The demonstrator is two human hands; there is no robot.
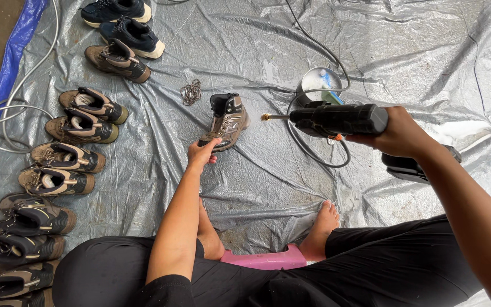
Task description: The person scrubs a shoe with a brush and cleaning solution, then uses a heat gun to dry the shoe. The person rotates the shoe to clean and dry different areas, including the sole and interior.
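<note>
Left hand point(202, 153) fingers clamped on toe of brown hiking boot point(227, 121), upright on grey tarp point(404, 57). Right hand point(400, 135) grips black spray gun point(336, 119), brass nozzle point(268, 117) near boot. Risk: jet strikes left fingers, or topples boot.

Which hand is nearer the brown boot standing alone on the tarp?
The left. The left hand grips the brown boot at its toe end. The right hand is apart, off to the boot's right, holding a black spray gun whose brass nozzle points toward it.
</note>
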